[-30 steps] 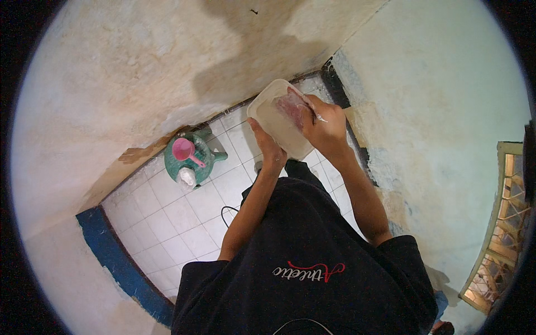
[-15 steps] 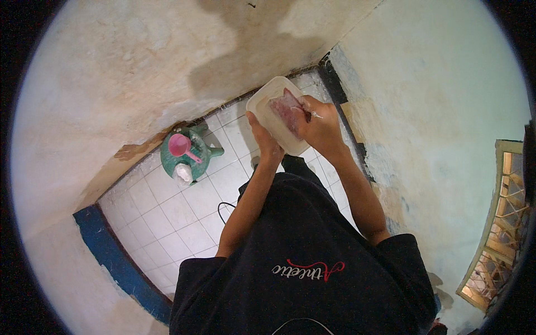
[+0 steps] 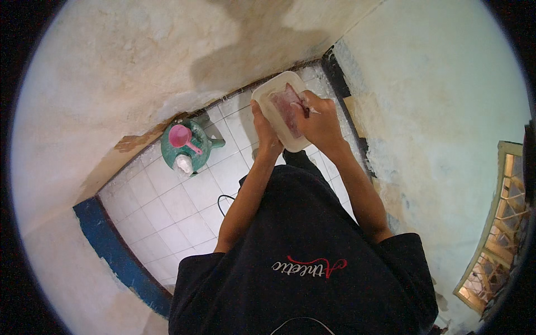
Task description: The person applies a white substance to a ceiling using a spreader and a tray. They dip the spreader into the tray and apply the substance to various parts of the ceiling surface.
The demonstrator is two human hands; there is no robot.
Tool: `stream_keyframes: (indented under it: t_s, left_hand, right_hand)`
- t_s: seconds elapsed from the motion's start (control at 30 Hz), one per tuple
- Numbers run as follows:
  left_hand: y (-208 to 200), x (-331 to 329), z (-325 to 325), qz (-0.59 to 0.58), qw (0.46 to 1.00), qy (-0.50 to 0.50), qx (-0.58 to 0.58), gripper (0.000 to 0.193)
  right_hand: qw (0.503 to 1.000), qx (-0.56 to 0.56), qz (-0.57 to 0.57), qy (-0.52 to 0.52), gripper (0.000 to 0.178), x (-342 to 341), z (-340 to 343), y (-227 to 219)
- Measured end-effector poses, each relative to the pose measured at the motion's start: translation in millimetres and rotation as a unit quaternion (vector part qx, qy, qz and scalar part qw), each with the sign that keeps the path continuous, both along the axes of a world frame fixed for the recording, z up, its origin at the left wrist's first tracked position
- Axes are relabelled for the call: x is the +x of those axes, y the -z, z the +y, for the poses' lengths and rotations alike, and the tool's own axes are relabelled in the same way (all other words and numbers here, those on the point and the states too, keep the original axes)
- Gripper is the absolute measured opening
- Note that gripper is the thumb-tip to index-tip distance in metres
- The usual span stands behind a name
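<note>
My left hand point(image 3: 266, 133) grips the left side of a whitish plastic tub point(image 3: 264, 94), its thumb along the rim and its other fingers mostly hidden beneath. Inside the tub lies a flat reddish scraper point(image 3: 286, 110), smeared with pale paste. My right hand point(image 3: 322, 120) is closed round the scraper's near-right edge, with white smears on its fingers. How deep the paste in the tub is, I cannot tell.
A green plastic stool point(image 3: 200, 146) stands left on the white tiled floor point(image 3: 184, 202). On it are a pink dipper point(image 3: 180, 136) and a white bag point(image 3: 183, 164). Patchy walls point(image 3: 134, 72) meet at the far corner. A window grille point(image 3: 497, 229) is at right.
The tub has shifted slightly away from me and to the right, with both hands following. The scraper now sits a little lower within the tub. Both grips stay the same.
</note>
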State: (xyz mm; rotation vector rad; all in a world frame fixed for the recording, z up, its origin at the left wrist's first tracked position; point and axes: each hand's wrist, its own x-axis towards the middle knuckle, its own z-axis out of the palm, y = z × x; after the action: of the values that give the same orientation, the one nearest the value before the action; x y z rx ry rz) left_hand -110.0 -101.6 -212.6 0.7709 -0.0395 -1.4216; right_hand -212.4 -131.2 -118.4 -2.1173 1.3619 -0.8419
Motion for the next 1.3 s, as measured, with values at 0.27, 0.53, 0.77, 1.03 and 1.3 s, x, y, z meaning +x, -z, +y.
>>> stream_keyframes:
  t_s: [0.27, 0.53, 0.77, 1.03, 1.3]
  left_hand:
    - [-2.6, 0.0, 1.7, 0.008, 1.000, -0.006, 0.004, 0.074]
    - [-1.7, 4.8, 5.8, -0.009, 1.000, 0.005, 0.005, 0.075]
    - [4.6, 5.7, 6.3, -0.029, 0.999, 0.001, 0.026, 0.078]
    - [-4.6, 3.7, 7.8, -0.034, 0.999, 0.006, 0.014, 0.074]
    - [17.5, 0.9, 8.3, -0.006, 1.000, 0.009, 0.024, 0.071]
  right_hand:
    - [0.999, -0.039, -0.013, 0.010, 0.012, 2.0, 15.1, -10.2]
    - [1.000, 0.025, 0.007, 0.013, 0.013, 11.2, 13.8, -9.4]
    - [0.999, 0.005, 0.046, -0.004, 0.013, 13.0, 9.5, -8.2]
    - [0.999, 0.042, 0.006, 0.003, 0.013, 11.3, 16.6, -19.6]
    - [0.998, 0.043, 0.047, -0.004, 0.018, 14.0, 22.4, -9.9]
